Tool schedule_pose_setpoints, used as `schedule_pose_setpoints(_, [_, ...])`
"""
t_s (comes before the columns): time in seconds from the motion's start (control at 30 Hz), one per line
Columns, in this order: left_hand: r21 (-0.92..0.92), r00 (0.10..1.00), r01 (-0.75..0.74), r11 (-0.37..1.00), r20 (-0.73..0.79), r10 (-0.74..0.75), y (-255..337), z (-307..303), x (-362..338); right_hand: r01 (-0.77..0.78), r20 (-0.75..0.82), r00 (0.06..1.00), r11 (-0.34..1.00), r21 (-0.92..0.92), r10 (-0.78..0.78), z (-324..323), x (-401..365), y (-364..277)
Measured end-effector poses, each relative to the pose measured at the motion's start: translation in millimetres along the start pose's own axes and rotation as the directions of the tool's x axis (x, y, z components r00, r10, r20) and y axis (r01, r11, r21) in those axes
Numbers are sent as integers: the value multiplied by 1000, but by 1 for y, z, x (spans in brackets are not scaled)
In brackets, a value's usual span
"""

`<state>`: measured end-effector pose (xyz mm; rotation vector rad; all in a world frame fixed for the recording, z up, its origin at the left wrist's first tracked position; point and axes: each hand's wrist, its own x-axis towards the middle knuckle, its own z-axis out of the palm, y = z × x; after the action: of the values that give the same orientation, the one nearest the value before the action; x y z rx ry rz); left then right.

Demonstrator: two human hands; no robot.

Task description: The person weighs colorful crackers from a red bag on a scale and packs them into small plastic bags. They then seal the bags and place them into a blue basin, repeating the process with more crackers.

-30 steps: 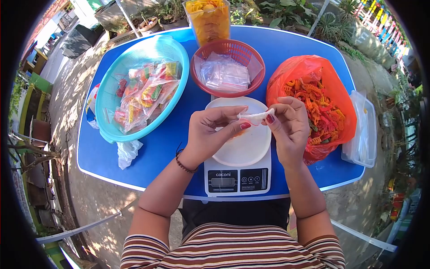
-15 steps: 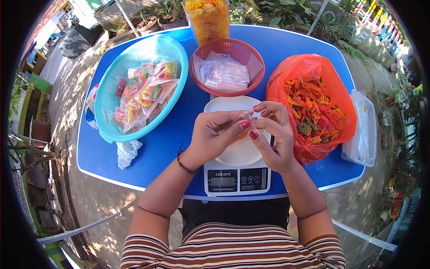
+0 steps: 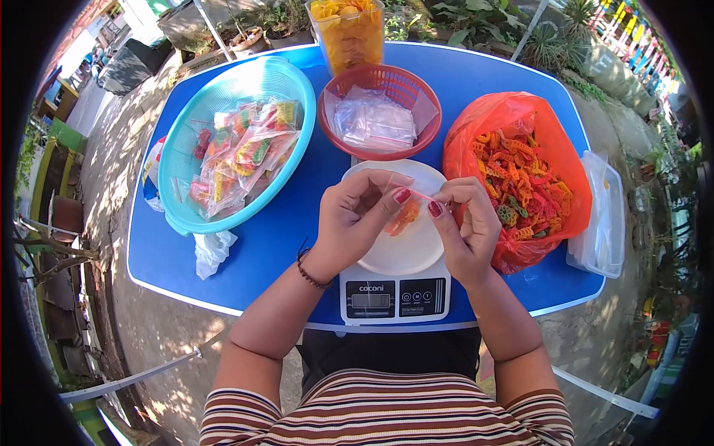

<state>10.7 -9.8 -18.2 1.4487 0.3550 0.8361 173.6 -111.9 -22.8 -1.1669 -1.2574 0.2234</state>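
Observation:
Between my two hands is a small clear zip bag (image 3: 405, 217) with orange crackers in its lower part. My left hand (image 3: 364, 212) pinches one end of its top edge between thumb and finger. At the other end, my right hand (image 3: 470, 223) pinches the same edge, thumb pressed to finger. Beneath them stands a white kitchen scale (image 3: 394, 297) with a round white plate (image 3: 401, 260); part of the plate is hidden by my hands and the bag.
A turquoise basket (image 3: 172, 141) with filled bags is at left. A red basket (image 3: 379, 152) holds flat clear bags. At right are a red plastic bag (image 3: 465, 130) of colourful crackers and a clear box (image 3: 613, 253). A tall container (image 3: 349, 37) of yellow chips stands behind.
My hands have moved apart along the bag's top edge, which is now stretched between them. The bag hangs lower and its orange contents show more clearly.

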Motion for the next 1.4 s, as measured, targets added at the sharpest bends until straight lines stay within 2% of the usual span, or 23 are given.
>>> schedule_pose_setpoints(0.13, [-103, 999, -40, 994, -24, 38, -6, 3, 0, 48, -23, 999, 998, -28, -49, 0, -1, 0])
schedule_pose_setpoints(0.23, [-29, 996, -88, 996, -29, 87, -6, 8, 0, 59, -34, 998, 998, -17, -60, -1, 0, -1])
schedule_pose_setpoints(0.33, [159, 980, -187, 969, -30, 194, -2, 11, -1, 71, -40, 997, 997, -37, -73, -2, 1, -4])
schedule_pose_setpoints(0.43, [256, 970, -239, 936, 15, 244, 3, 11, -3, 109, -27, 993, 991, -80, -112, -2, 2, -6])
schedule_pose_setpoints(0.6, [309, 950, -311, 899, 58, 308, 7, 8, -3, 207, 94, 977, 956, -206, -191, -7, 6, -9])
schedule_pose_setpoints(0.63, [314, 942, -333, 889, 74, 327, 7, 8, -3, 192, 60, 981, 964, -185, -184, -5, 5, -9])
schedule_pose_setpoints(0.73, [223, 963, -268, 937, 25, 269, 7, 12, -3, 182, 3, 983, 969, -165, -184, -1, 2, -8])
schedule_pose_setpoints(0.8, [278, 965, -258, 925, 21, 263, 2, 8, -3, 223, 26, 975, 953, -207, -222, -2, 4, -9])
schedule_pose_setpoints(0.93, [406, 960, -270, 873, 47, 275, 7, 9, -5, 209, 82, 977, 959, -192, -196, -3, 4, -9])
schedule_pose_setpoints(1.03, [429, 943, -288, 856, -30, 333, -1, 15, -4, 184, 67, 982, 964, -192, -174, -1, 2, -8])
schedule_pose_setpoints(1.13, [527, 938, -315, 789, 46, 343, -2, 13, -5, 194, 62, 981, 960, -201, -185, 0, 1, -10])
schedule_pose_setpoints(1.3, [484, 893, -407, 774, 31, 450, -5, 14, -3, 232, 112, 971, 949, -213, -212, -3, 3, -9])
schedule_pose_setpoints(1.37, [453, 873, -437, 777, 6, 487, 0, 10, -3, 177, 116, 980, 975, -136, -162, -1, 3, -11])
schedule_pose_setpoints(1.4, [493, 855, -465, 735, 36, 517, 3, 7, -2, 150, 121, 983, 984, -96, -138, 0, 4, -12])
